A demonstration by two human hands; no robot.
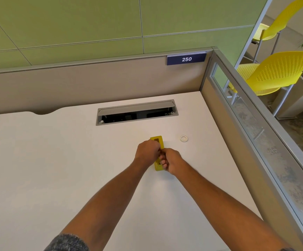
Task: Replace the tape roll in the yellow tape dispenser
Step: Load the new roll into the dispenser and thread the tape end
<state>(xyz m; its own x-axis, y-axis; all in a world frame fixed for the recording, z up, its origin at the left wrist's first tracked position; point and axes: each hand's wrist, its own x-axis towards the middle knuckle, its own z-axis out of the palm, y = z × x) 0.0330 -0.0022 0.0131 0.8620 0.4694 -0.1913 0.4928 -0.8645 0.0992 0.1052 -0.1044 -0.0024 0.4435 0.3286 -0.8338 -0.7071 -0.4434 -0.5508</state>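
1. Dispenser [159, 140], yellow, long and narrow: lies on the white surface [56, 160] with its far end pointing away from the person. Both grips cover its middle.
2. Left grip [147, 153]: fingers curled, clasping the dispenser's middle from the left side.
3. Right grip [171, 161]: fingers curled round the dispenser's near half from the right, meeting the left grip.
4. Tape roll [183, 138], small, white: lies flat on the surface, right of the dispenser's far end and apart from both grips.
5. Hidden: the dispenser's middle section. Whether a roll sits inside cannot be told.
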